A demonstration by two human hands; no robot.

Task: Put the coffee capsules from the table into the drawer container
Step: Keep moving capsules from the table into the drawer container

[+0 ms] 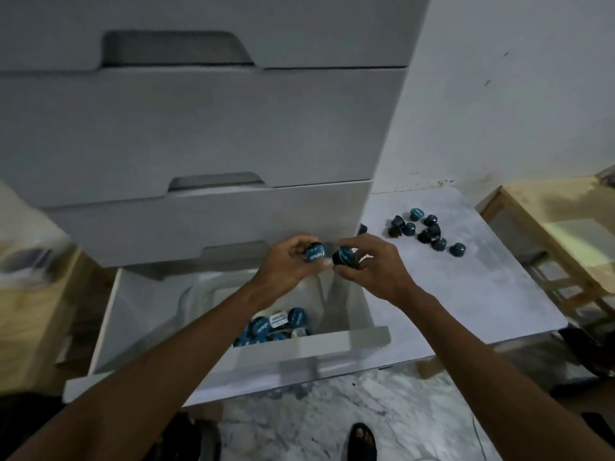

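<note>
My left hand (289,264) grips a blue coffee capsule (315,252) above the back of the open bottom drawer (299,352). Right beside it, my right hand (372,264) pinches a second dark blue capsule (344,257); the two capsules almost touch. Below the hands, a clear container (196,296) inside the drawer holds several capsules (276,326), partly hidden by my left forearm. On the white table (466,294) to the right lies a cluster of several loose capsules (426,229).
A grey drawer cabinet (199,128) with shut upper drawers rises behind the open one. A wooden stool or shelf (549,227) stands right of the table. A foot in a sandal (362,440) is on the marble floor below. Blurred clutter sits at the left.
</note>
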